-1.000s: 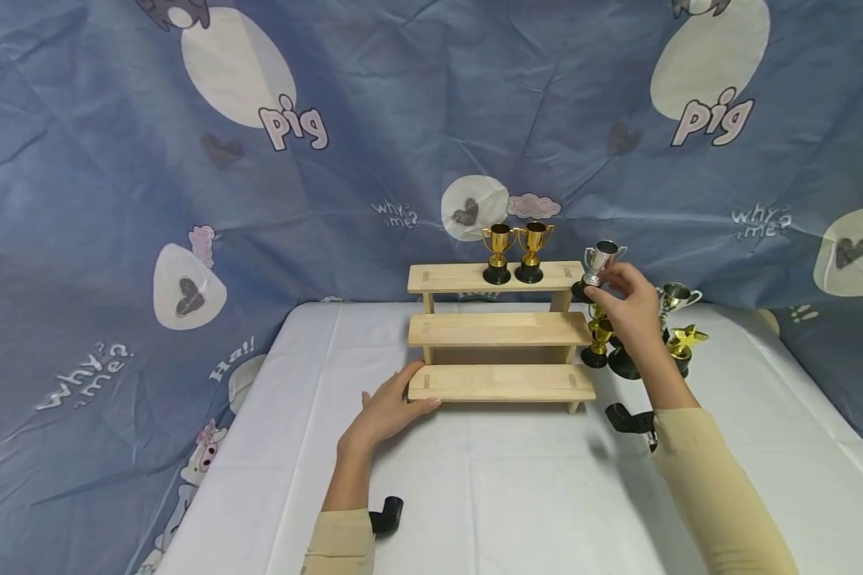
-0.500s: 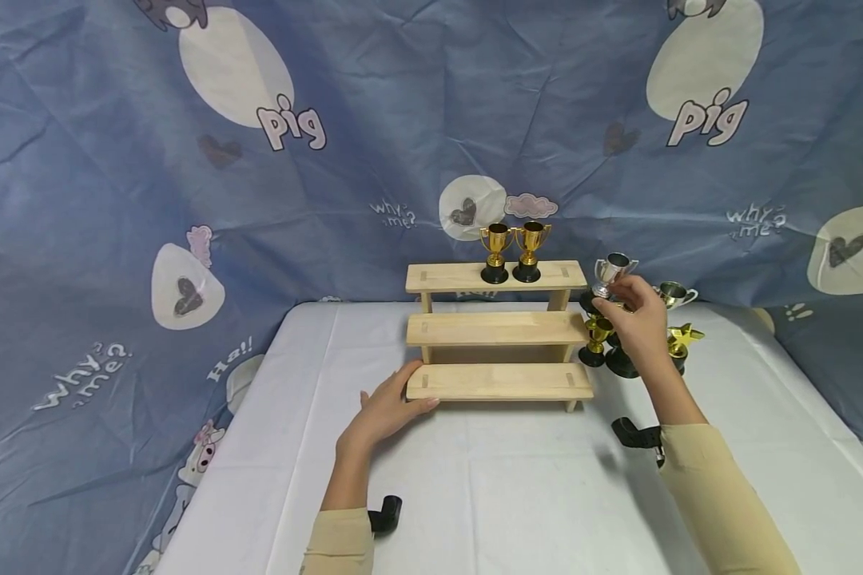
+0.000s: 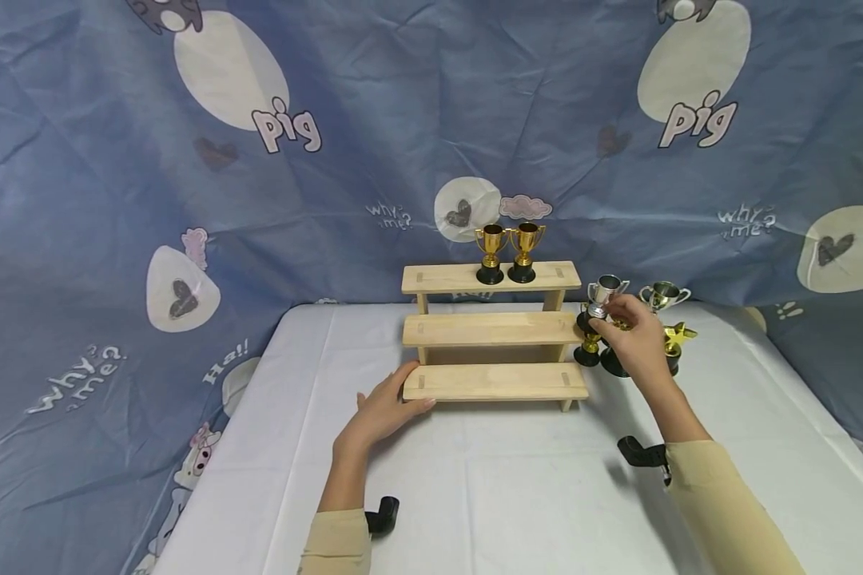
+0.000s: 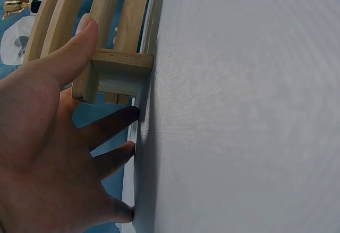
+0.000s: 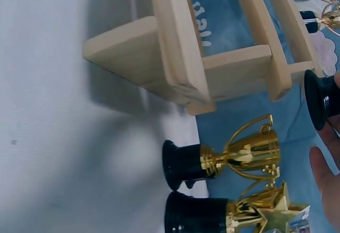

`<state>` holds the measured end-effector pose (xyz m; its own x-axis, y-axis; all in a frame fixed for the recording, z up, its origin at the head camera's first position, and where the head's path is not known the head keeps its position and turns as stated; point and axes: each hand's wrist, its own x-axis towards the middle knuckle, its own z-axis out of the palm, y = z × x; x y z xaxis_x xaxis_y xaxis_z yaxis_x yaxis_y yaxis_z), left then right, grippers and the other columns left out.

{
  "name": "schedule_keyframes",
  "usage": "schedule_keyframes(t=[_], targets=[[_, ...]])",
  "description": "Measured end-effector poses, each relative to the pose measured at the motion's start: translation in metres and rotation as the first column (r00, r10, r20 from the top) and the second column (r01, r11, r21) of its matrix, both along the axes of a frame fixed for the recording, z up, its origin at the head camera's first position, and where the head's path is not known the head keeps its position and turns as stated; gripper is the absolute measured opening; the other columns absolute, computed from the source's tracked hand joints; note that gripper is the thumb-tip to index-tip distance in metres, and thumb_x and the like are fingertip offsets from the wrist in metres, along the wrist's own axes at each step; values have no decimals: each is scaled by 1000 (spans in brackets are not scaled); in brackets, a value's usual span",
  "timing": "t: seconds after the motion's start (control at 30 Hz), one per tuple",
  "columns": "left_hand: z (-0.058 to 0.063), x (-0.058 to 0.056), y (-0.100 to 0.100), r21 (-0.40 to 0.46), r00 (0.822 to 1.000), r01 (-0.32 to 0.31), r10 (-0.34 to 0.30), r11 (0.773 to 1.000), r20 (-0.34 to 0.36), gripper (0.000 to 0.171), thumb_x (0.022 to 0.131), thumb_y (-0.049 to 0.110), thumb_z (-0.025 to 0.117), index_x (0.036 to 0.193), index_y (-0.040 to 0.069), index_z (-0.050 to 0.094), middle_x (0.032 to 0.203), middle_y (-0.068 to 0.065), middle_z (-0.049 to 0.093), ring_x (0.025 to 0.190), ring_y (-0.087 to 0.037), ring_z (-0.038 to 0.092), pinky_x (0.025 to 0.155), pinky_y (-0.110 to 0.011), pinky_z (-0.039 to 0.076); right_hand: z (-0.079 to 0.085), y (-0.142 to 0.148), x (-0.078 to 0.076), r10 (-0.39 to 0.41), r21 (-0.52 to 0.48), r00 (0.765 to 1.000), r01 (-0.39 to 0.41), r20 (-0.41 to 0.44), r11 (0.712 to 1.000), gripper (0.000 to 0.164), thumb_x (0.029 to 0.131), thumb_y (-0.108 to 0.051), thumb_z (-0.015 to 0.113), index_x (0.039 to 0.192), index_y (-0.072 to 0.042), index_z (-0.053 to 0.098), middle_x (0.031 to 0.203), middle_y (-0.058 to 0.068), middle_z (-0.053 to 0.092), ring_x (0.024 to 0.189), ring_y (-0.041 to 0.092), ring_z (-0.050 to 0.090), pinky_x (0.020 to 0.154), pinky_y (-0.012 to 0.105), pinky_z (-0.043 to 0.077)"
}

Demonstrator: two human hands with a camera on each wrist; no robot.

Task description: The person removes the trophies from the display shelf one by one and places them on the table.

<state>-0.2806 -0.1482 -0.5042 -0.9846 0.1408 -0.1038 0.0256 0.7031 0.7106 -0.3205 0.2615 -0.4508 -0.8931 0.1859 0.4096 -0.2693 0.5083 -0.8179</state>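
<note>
A three-step wooden display stand (image 3: 496, 382) rises from the white table. My left hand (image 3: 384, 407) grips the left end of its lowest board; the left wrist view has the thumb (image 4: 79, 52) over the board and the other fingers spread down to the tablecloth. Beside the stand's right end, my right hand (image 3: 636, 339) pinches a small silver trophy cup (image 3: 607, 289) upright by its lower part. Its black base (image 5: 317, 100) shows in the right wrist view, above the table. Two gold trophy cups, one left (image 3: 491, 246) and one right (image 3: 524, 246), stand on the top step.
Right of the stand, a gold trophy cup (image 5: 252, 153), a gold star trophy (image 5: 279, 214) and a larger silver trophy cup (image 3: 664, 295) stand close together, partly hidden by my right hand. A blue printed cloth (image 3: 374, 160) hangs behind the white-covered table (image 3: 518, 487).
The right hand has carried the silver trophy cup down and slightly right, from beside the top step toward the grouped trophies. My left hand keeps its grip on the stand.
</note>
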Motion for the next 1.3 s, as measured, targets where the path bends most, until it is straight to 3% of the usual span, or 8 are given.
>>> schedule_keyframes(t=[0.47, 0.8, 1.0, 1.13, 1.3], targets=[[1, -1, 1, -4, 1000, 0, 0, 1000, -2, 80, 81, 64, 69, 151, 41, 38, 159, -2, 40, 150, -34, 31, 111, -79, -5, -17, 2, 15, -17, -39, 999, 19, 32, 999, 30, 87, -15, 77, 110, -3, 63, 125, -3, 59, 103, -7, 57, 94, 31, 49], [1, -1, 0, -11, 1000, -7, 7, 1000, -4, 81, 80, 66, 70, 150, 41, 38, 159, -3, 40, 149, -36, 32, 110, -81, -5, -21, 5, 22, -44, -82, 999, 45, 14, 996, 27, 85, -9, 77, 107, -1, 63, 102, -22, 58, 98, -8, 58, 91, 17, 48], [-1, -1, 0, 0, 1000, -8, 8, 1000, 0, 80, 80, 65, 70, 150, 41, 38, 159, -3, 40, 150, -35, 31, 111, -80, -6, -19, 4, 31, -52, -66, 998, 54, 37, 996, 29, 86, -10, 77, 110, 1, 63, 99, -16, 61, 95, -10, 57, 86, 14, 46], [-2, 0, -1, -1, 1000, -8, 8, 1000, 1, 81, 81, 65, 70, 151, 41, 38, 159, -3, 40, 150, -36, 31, 111, -80, -5, -31, 7, 32, -20, -29, 999, 22, 47, 999, 32, 87, -16, 78, 113, -2, 64, 104, -15, 61, 97, -13, 55, 83, 10, 47], [-1, 0, 0, -1, 1000, -9, 9, 1000, 6, 81, 80, 66, 70, 151, 40, 38, 159, -3, 40, 150, -36, 31, 111, -80, -5, -43, 8, 32, -3, -3, 997, 3, 82, 1000, 34, 86, -18, 79, 112, -2, 64, 110, 3, 68, 96, -14, 55, 82, 6, 47]])
